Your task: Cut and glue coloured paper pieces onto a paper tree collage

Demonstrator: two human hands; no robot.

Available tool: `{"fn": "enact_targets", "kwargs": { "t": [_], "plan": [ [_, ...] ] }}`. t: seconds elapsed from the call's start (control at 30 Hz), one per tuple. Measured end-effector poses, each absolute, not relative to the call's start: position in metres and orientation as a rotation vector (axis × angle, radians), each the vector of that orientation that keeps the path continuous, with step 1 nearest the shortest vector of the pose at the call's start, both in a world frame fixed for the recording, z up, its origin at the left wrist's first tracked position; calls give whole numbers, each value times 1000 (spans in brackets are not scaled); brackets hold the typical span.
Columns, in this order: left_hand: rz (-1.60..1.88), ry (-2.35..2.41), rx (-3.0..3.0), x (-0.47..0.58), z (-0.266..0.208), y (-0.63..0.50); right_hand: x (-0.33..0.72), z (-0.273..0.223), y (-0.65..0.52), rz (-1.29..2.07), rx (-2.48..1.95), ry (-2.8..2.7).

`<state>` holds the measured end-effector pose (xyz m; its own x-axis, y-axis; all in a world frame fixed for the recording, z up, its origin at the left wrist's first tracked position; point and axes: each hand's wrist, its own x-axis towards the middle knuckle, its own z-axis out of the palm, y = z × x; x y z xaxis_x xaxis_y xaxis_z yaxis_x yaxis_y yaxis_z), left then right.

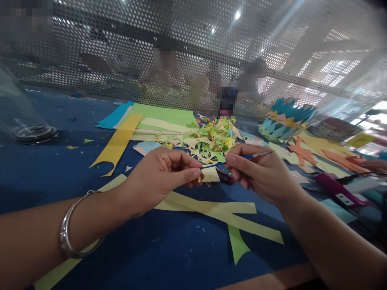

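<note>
From the head view, the left end of a slim blue tool [213, 165] is hidden in the fingertips of the left hand [157, 177], and a short stretch further along is covered by the right hand [263, 169]; a pale scrap of paper [199, 177] shows just below the left fingertips, though how it meets the tool is hard to make out, and a dark object [225, 176] behind the right fingers is too covered to identify. Both forearms are cut off by the frame, a clear vessel [33, 133] is cropped at the left, a purple object [335, 187] at the right is blurred, and shapes behind the perforated screen [121, 60] are indistinct. The tool is held above the blue tabletop [136, 249], between the hands, its long axis nearly level across the view and rising slightly to the right, where its pale tapered tip points beyond the right hand. The left thumb and forefinger are pinched together on its left end; the right thumb and fingers close around its middle. Pale yellow strips [260, 229] lie below, and a pile of paper scraps [223, 137] sits beyond
</note>
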<state>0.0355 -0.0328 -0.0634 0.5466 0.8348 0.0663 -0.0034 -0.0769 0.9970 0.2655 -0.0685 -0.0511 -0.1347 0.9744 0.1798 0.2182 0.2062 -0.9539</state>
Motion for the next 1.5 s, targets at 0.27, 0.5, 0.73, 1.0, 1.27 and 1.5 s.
{"fn": "enact_targets", "kwargs": {
  "t": [0.27,0.5,0.73,1.0,1.27,1.5],
  "plan": [
    [838,701,1396,34,-62,-36,265,-51,-69,1050,-1130,-1530],
    [879,719,1487,35,-56,-39,268,-50,-70,1092,-1090,-1518],
    [894,699,1530,33,-57,-36,271,-51,-68,1056,-1077,-1562],
    [904,660,1507,32,-56,-36,273,-52,-69,996,-1094,-1614],
    [913,707,1564,32,-57,-34,273,-54,-68,953,-1093,-1681],
    [859,770,1568,32,-56,-31,274,-57,-69,993,-1061,-1659]
  ]
}}
